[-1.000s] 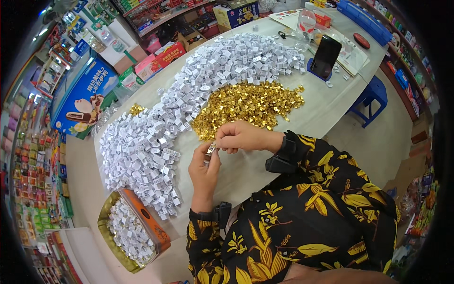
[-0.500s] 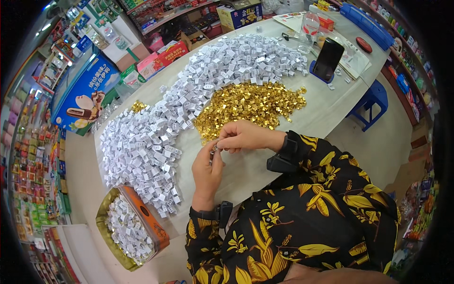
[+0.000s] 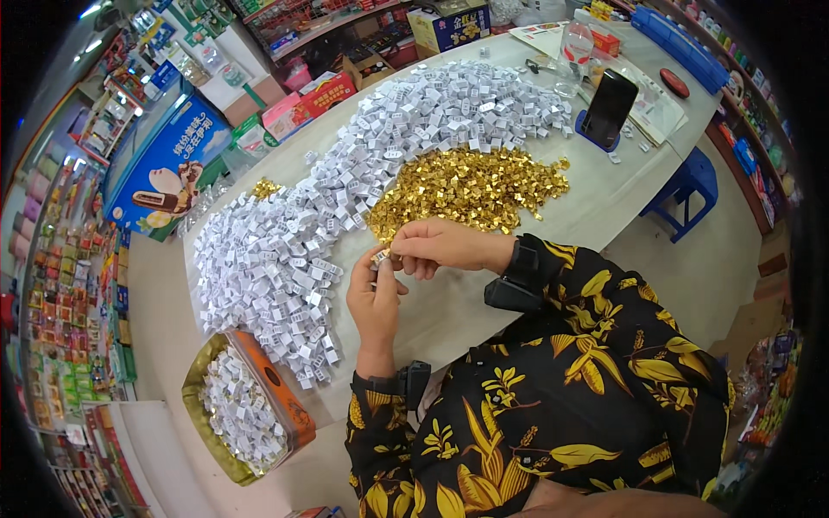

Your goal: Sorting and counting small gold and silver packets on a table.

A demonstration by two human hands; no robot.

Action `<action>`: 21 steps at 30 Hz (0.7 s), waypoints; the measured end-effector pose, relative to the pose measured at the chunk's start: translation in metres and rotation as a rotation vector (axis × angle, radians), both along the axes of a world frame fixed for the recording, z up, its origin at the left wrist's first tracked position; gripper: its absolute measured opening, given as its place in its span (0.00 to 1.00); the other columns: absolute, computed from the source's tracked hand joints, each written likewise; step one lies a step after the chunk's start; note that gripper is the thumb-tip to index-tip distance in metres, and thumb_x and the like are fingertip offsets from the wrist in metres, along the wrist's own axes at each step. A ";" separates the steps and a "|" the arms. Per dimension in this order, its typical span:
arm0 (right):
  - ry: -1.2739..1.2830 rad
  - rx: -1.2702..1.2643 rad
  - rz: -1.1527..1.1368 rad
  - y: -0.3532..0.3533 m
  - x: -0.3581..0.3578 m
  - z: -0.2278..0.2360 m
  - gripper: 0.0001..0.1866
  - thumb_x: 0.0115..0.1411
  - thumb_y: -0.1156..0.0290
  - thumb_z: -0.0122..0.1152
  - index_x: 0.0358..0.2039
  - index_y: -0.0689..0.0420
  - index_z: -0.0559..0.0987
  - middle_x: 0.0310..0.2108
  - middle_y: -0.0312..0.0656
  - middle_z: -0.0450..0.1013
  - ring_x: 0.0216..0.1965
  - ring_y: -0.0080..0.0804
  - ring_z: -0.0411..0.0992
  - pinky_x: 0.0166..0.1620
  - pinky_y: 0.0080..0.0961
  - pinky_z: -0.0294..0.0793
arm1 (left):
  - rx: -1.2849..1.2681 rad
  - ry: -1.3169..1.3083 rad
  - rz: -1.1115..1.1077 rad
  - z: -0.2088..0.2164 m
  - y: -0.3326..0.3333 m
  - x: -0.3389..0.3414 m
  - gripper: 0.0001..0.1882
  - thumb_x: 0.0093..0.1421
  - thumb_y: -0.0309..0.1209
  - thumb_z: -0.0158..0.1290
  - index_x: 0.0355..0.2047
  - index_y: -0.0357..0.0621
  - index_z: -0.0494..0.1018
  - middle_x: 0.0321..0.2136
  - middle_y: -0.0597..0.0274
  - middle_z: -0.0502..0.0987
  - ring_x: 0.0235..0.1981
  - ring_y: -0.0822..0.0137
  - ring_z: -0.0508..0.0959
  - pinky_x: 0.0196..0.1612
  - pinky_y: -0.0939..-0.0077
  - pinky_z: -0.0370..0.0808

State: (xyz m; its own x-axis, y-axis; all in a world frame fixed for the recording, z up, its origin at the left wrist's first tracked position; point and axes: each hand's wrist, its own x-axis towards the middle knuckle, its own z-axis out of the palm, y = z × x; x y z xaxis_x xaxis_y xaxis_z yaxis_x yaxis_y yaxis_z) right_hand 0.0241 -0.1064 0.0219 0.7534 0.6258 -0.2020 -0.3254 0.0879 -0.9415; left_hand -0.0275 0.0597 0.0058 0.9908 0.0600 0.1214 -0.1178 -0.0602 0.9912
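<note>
My left hand (image 3: 373, 304) pinches a small white printed piece (image 3: 381, 256) between thumb and forefinger. Against it rest the closed fingertips of my right hand (image 3: 445, 246); whether they grip a separate piece is hidden. Just beyond my right hand lies a heap of small shiny gold pieces (image 3: 471, 190). A long pile of small white block-like pieces (image 3: 276, 250) curves from the table's left end round behind the gold heap. At the lower left, an orange-sided box (image 3: 281, 393) with an olive lining holds more white pieces.
A phone (image 3: 609, 108) leans in a blue stand on the table's far right, near a clear plastic bottle (image 3: 576, 47) and a red oval object (image 3: 673, 83). A blue stool (image 3: 686, 190) stands beyond the right edge. Goods-filled shelves (image 3: 73, 319) line the left.
My left fingertips have shifted slightly, so the white piece now shows more plainly between them. My right hand stays close against it. The whole view has moved a little.
</note>
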 end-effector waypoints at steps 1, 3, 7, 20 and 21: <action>-0.001 0.000 0.002 0.000 0.000 0.000 0.12 0.63 0.60 0.51 0.32 0.57 0.74 0.24 0.32 0.71 0.24 0.16 0.68 0.28 0.14 0.70 | 0.000 -0.001 0.002 0.000 0.001 0.000 0.14 0.62 0.28 0.47 0.47 0.37 0.69 0.27 0.63 0.76 0.19 0.79 0.73 0.19 0.88 0.66; -0.022 -0.011 -0.004 0.000 0.001 0.000 0.15 0.63 0.58 0.50 0.33 0.58 0.74 0.25 0.33 0.71 0.25 0.16 0.69 0.29 0.14 0.70 | -0.034 0.003 -0.015 0.000 0.002 0.000 0.14 0.62 0.29 0.47 0.47 0.38 0.69 0.27 0.63 0.76 0.18 0.79 0.73 0.18 0.88 0.65; -0.189 -0.141 -0.042 0.001 0.009 -0.007 0.15 0.62 0.58 0.51 0.34 0.59 0.75 0.27 0.36 0.72 0.25 0.20 0.70 0.30 0.18 0.72 | -0.033 0.024 -0.021 0.002 0.001 0.000 0.14 0.64 0.31 0.45 0.47 0.38 0.68 0.27 0.62 0.76 0.18 0.79 0.72 0.18 0.89 0.63; -1.111 -0.790 -0.036 0.020 0.004 -0.012 0.11 0.55 0.62 0.55 0.36 0.53 0.77 0.31 0.43 0.73 0.34 0.44 0.74 0.35 0.37 0.73 | -0.318 0.105 -0.052 -0.007 0.016 0.008 0.15 0.66 0.33 0.39 0.45 0.38 0.69 0.29 0.58 0.77 0.23 0.76 0.73 0.21 0.86 0.63; -1.112 -0.784 -0.036 0.020 0.005 -0.015 0.11 0.55 0.62 0.55 0.36 0.53 0.77 0.31 0.43 0.73 0.34 0.44 0.74 0.35 0.37 0.73 | -0.314 0.105 -0.049 -0.007 0.017 0.008 0.15 0.66 0.33 0.39 0.45 0.38 0.69 0.29 0.58 0.77 0.23 0.76 0.73 0.21 0.86 0.63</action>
State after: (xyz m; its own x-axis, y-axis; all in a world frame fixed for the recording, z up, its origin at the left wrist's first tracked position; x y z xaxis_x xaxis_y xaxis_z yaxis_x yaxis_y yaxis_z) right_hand 0.0288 -0.0863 0.0074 0.7633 0.6050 0.2266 0.6225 -0.5949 -0.5085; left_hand -0.0191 0.0762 -0.0012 0.9995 0.0303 0.0014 -0.0090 0.2534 0.9673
